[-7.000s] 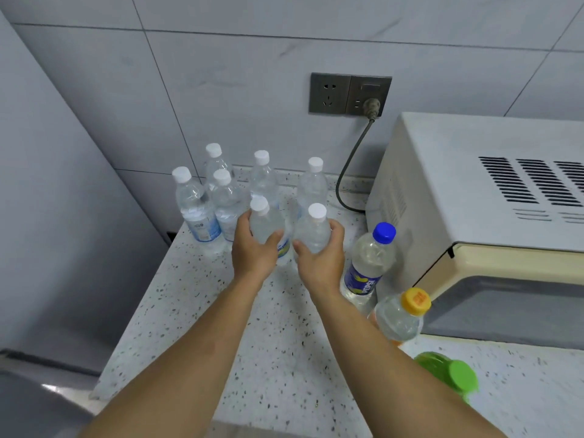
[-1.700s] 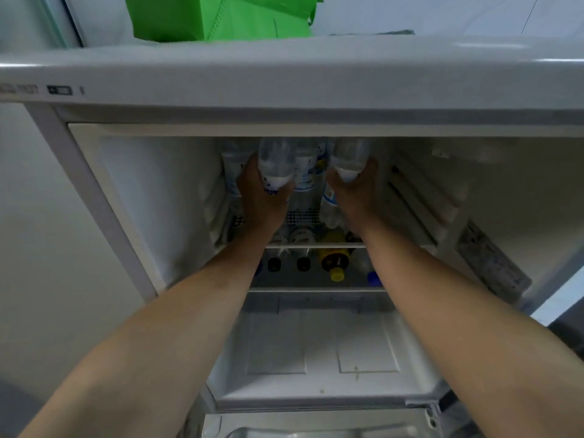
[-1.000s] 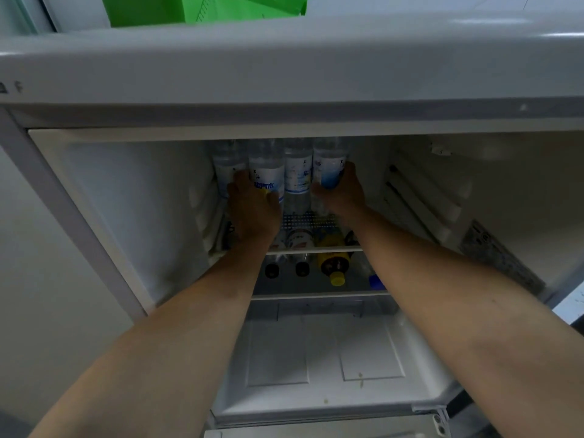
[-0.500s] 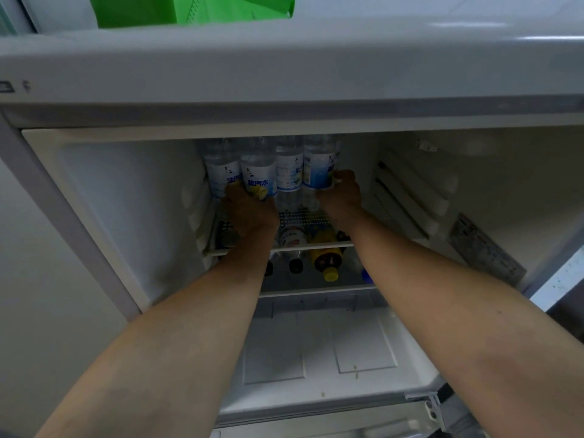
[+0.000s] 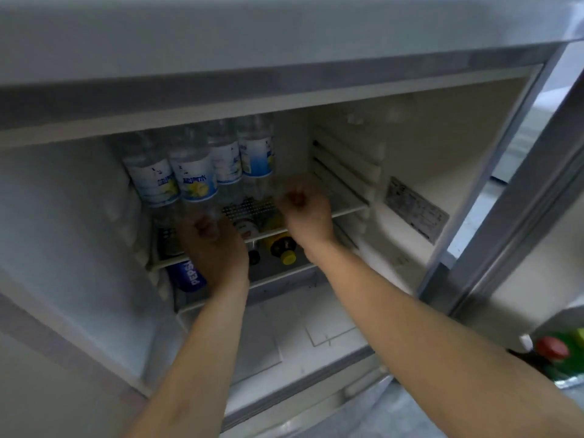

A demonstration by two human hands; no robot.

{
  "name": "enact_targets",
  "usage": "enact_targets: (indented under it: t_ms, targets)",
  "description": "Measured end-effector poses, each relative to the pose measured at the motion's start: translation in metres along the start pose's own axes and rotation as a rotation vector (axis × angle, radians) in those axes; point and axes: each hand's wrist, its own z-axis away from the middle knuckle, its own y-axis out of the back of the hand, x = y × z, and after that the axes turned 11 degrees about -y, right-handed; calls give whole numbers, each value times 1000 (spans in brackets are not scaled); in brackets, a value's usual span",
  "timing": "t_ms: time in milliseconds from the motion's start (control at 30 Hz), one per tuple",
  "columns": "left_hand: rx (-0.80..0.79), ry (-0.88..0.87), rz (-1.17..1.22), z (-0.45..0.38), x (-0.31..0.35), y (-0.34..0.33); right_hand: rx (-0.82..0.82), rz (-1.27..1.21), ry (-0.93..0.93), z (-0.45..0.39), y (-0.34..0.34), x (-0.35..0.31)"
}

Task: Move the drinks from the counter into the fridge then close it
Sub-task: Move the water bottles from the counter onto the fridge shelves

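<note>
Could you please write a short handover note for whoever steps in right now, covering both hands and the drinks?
Left hand: empty, loosely curled below the water bottles.
Right hand: empty, loosely curled at the upper shelf front.
Drinks: four labelled water bottles stand in a row on the upper shelf; a Pepsi bottle and others lie on the shelf below.
Done: these bottles are set down.
Left: check the counter, out of view, for any more drinks, then close the fridge door, which is open.
</note>
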Motion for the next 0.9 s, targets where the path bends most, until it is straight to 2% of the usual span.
enact_targets:
  t_ms: [100, 233, 333, 567, 733, 900]
  targets:
    - [-69, -67, -117, 34, 2, 12, -18, -84, -47, 32, 28, 14]
    - [-217, -122, 55, 91, 15, 17, 17, -129, -88, 74, 82, 38]
    - [-406, -131, 46, 136, 18, 14, 69, -160, -143, 110, 129, 56]
    - [-709, -6, 36, 291, 22, 17, 405, -168, -280, 224, 280, 121]
    - [-939, 46, 74, 401, 23, 44, 677, -166, -474, 334, 384, 173]
    - [-1215, 96, -43, 474, 6, 75, 876, -195, -677, 434, 449, 220]
